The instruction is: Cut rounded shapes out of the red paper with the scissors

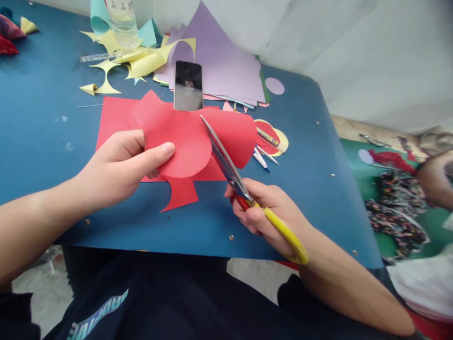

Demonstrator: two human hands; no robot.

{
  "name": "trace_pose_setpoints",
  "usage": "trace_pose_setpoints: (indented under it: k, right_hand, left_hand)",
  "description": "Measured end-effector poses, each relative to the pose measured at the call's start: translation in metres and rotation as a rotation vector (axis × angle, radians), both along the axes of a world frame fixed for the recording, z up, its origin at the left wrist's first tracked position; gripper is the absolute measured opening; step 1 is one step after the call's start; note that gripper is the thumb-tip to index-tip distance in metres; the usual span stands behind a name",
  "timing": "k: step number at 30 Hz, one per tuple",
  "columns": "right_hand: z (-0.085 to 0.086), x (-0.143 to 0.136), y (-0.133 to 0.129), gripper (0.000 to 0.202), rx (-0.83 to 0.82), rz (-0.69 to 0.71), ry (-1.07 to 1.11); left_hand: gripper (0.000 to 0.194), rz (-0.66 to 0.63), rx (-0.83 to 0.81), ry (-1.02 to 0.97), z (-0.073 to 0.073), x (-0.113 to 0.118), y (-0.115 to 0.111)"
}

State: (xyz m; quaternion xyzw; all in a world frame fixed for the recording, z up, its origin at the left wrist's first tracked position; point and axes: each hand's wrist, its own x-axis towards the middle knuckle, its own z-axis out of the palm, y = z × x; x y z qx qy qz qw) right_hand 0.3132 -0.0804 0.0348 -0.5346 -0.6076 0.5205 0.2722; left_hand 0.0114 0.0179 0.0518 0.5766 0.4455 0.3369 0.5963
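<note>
My left hand (130,163) pinches a sheet of red paper (180,146) between thumb and fingers, thumb on top. The paper has a rounded cut edge, and its right part curls upward. In my right hand (271,212) is a pair of scissors (226,165) with yellow and red handles. Their blades point up and to the left, lie nearly together, and sit at the cut in the red paper. Beneath, another red sheet (113,118) lies flat on the blue table (141,222). A cut red scrap (184,191) reaches toward the near edge.
A phone (188,85) rests against stacked purple paper (222,61). Yellow scraps (148,61) and a clear bottle (123,23) stand behind. Pens (262,159) and red and yellow paper circles (281,141) lie to the right. Another person's arm (437,179) shows at far right, near patterned cloth (396,212).
</note>
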Motion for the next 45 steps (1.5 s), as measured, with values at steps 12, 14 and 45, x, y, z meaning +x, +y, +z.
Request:
trace_pose_setpoints:
  k: [12,14,45]
  right_hand:
    - [0.0007,-0.0005,-0.0002,0.076,-0.012,-0.025,0.012]
    - [0.0010,-0.0006,0.0001,0.077,-0.013,-0.028,0.010]
    - [-0.0044,0.0027,-0.0006,0.078,-0.010,-0.001,0.010]
  left_hand:
    - [0.028,-0.002,-0.054,-0.091,0.0007,0.0038,-0.0003]
    - [0.025,-0.011,-0.073,-0.108,0.0011,0.0046,-0.0006]
    - [0.038,0.025,0.186,0.053,-0.0006,-0.0001,0.0031]
